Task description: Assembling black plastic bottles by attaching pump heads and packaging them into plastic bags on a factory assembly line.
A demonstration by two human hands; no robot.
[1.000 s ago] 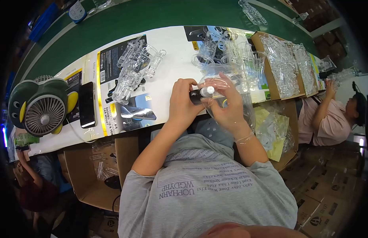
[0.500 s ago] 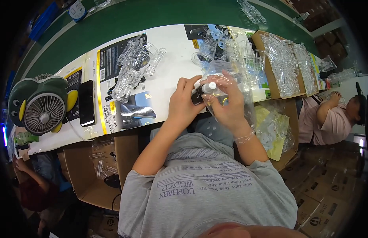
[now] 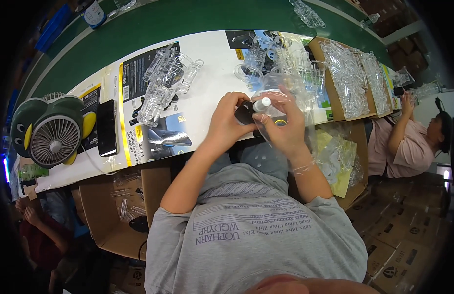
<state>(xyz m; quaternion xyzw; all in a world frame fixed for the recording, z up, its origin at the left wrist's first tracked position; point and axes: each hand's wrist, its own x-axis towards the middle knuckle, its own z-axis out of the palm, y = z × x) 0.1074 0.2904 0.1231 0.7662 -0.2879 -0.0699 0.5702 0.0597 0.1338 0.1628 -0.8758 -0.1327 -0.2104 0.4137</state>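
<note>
Both my hands meet over the front edge of the table. My left hand (image 3: pixel 228 121) is closed round a dark, rounded piece (image 3: pixel 244 113), mostly hidden by the fingers. A white cylindrical tip (image 3: pixel 262 104) stands out beside it, between the two hands; I cannot tell how the two are joined. My right hand (image 3: pixel 285 128) has its fingers curled and its thumb near the white tip. A clear plastic bag (image 3: pixel 305 105) lies across that hand and reaches down to the wrist. Whether the hand is inside the bag or behind it I cannot tell.
Clear plastic parts (image 3: pixel 169 83) lie on the table, more (image 3: pixel 290 61) beyond my right hand. Cardboard boxes (image 3: pixel 330 81) of them stand at right. A phone (image 3: pixel 107 127) and a fan (image 3: pixel 54 137) are at left. Open cartons (image 3: pixel 102 225) stand below; a co-worker (image 3: pixel 408 137) sits right.
The white tip has shifted slightly right and turned, and more of the dark piece's rounded face shows. My right-hand fingers have shifted a little. The co-worker at right has raised their hands.
</note>
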